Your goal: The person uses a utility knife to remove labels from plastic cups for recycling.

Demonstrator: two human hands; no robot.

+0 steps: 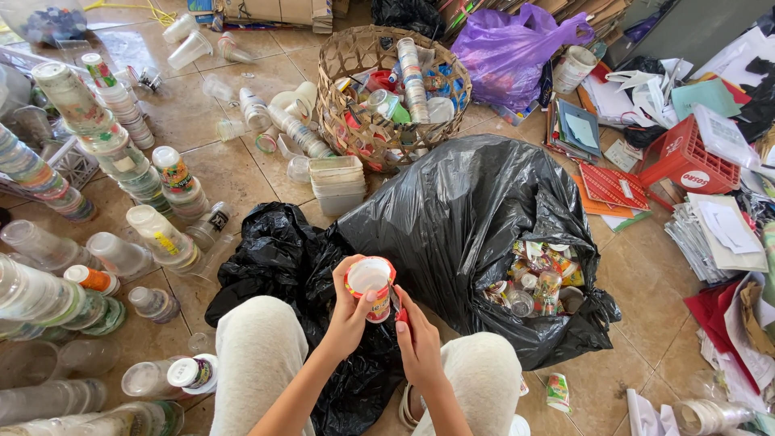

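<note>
Cup (370,284) | my left hand (349,316) clasps its side | right hand (417,339) pinches red tool (401,311) just beneath | blade may slip, nick fingers.

Hemmed in: stacked plastic cups (105,137) at left, black bag (476,234) at centre-right, wicker basket (379,89) above; bare floor tiles (646,282) lower right.

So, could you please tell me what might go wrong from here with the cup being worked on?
The right hand holds a small red tool against the cup, close to the left hand fingers; a slip might nick them. The open black bag could tip and spill its cups. The leaning cup stacks might topple if bumped.
</note>
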